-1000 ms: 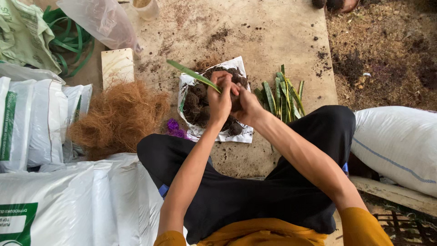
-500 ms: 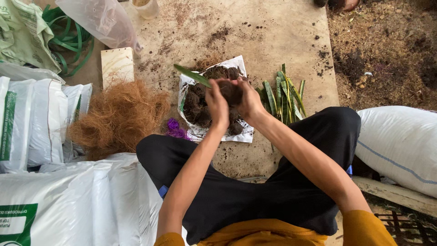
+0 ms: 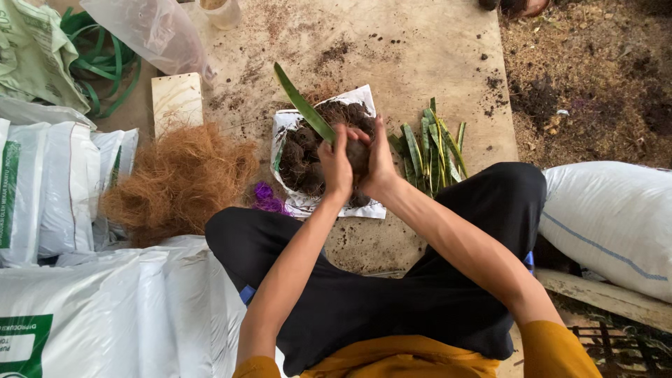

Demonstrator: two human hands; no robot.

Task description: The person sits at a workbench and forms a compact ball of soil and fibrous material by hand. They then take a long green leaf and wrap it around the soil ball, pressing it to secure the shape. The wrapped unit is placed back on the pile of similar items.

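Both hands cup a dark, crumbly ball of soil around the base of a long green leaf (image 3: 302,103) — the left hand (image 3: 336,166) closed on one side, the right hand (image 3: 380,162) pressed against the other, fingers wrapped tight. The ball (image 3: 358,155) sits just above an open white bag of soil (image 3: 308,150) on a board (image 3: 420,49). It looks soft and likely to fall apart — best held from below, not by the stiff leaf. More leaf cuttings (image 3: 430,147) lie to the right, brown fibre (image 3: 178,178) to the left
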